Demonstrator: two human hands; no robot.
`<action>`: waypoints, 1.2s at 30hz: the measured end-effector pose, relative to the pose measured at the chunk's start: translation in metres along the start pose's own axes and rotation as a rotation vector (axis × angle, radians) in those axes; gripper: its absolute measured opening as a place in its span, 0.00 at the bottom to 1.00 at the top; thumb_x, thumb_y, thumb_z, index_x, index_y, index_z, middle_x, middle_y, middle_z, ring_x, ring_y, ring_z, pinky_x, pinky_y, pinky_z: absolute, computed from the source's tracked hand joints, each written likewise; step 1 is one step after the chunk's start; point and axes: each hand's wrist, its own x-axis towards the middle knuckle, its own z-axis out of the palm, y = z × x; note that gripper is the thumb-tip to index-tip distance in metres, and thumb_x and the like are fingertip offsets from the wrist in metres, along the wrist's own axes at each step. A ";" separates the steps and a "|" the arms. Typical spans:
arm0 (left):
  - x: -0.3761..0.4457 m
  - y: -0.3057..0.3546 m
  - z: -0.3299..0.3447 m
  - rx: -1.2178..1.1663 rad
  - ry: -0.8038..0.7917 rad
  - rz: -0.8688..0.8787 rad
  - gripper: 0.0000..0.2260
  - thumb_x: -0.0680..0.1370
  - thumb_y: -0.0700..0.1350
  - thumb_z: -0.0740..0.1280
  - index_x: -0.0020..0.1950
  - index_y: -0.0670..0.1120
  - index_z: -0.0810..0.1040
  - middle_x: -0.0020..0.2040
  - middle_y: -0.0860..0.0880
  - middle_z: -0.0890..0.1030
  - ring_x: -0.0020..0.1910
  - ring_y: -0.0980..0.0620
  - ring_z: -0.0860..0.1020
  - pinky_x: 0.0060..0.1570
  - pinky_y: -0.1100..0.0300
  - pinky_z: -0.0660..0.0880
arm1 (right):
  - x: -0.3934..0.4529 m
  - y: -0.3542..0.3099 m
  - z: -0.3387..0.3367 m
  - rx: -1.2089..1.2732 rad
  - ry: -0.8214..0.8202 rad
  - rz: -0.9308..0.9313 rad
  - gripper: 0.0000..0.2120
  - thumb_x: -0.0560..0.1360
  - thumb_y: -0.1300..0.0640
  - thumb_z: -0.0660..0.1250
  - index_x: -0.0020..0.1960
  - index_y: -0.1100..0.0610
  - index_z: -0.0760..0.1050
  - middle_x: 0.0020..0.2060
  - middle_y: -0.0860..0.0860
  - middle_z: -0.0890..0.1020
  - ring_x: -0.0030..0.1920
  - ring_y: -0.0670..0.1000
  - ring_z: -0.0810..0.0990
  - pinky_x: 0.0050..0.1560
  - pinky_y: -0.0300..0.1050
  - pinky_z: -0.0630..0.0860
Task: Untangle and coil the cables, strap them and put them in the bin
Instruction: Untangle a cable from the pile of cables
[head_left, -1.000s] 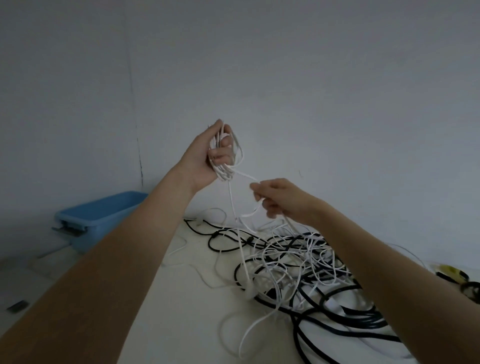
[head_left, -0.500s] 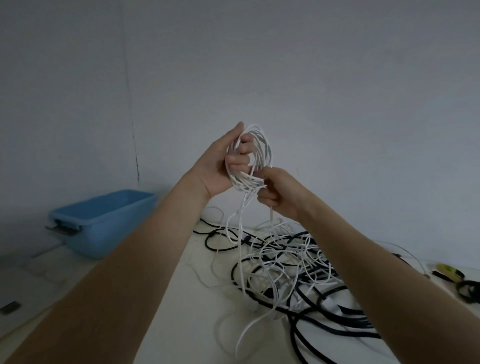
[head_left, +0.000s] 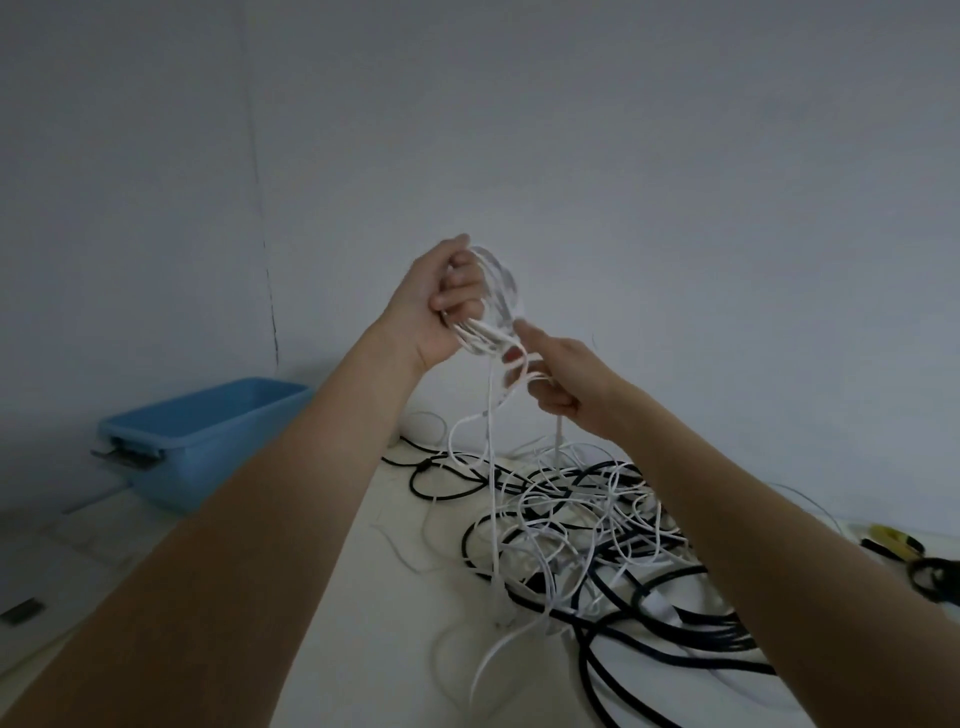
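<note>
Step in hand: coiling of one white cable (head_left: 491, 457) drawn up from the tangle; untangling only partly done, strapping and binning not yet begun, by the look of the heap.
Next move, as judged: another length fed up and laid as a fresh loop onto the coil; calls for slack pulled free of the black cables (head_left: 675, 623) without dragging the heap along.
Left hand (head_left: 441, 306): raised above the table, fingers curled through the white coil (head_left: 493, 312) and closed round its loops.
Right hand (head_left: 566, 384): just below and beside the coil, fingers curled, pinching the running white strand where it leaves the coil.
Tangle (head_left: 582, 525): white and black cables interlaced on the pale table (head_left: 405, 649), directly beneath both hands; hanging strand joined to it.
Bin (head_left: 208, 431): blue, open-topped, on the left against the wall, well apart from the heap; contents not visible.
Far right edge: yellow-and-black items (head_left: 893, 540), too small to identify.
</note>
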 end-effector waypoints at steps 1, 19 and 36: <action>0.001 0.006 -0.004 -0.086 0.009 0.061 0.27 0.83 0.46 0.51 0.23 0.44 0.70 0.18 0.53 0.66 0.11 0.57 0.61 0.14 0.67 0.53 | -0.004 0.005 -0.008 -0.071 -0.023 -0.007 0.17 0.78 0.46 0.61 0.39 0.58 0.74 0.24 0.49 0.71 0.20 0.44 0.56 0.21 0.34 0.54; 0.001 0.012 -0.003 0.058 0.086 0.063 0.15 0.83 0.46 0.51 0.52 0.36 0.71 0.21 0.52 0.71 0.12 0.58 0.63 0.15 0.67 0.56 | -0.001 0.007 0.003 -0.249 -0.162 0.077 0.20 0.81 0.47 0.53 0.50 0.59 0.78 0.48 0.55 0.83 0.52 0.53 0.81 0.63 0.50 0.67; -0.004 0.029 -0.013 0.122 0.024 0.060 0.17 0.83 0.47 0.50 0.53 0.36 0.72 0.21 0.53 0.70 0.12 0.58 0.64 0.15 0.66 0.59 | -0.003 0.007 -0.003 0.030 -0.374 0.147 0.13 0.80 0.58 0.57 0.55 0.62 0.77 0.46 0.56 0.83 0.48 0.53 0.81 0.57 0.44 0.77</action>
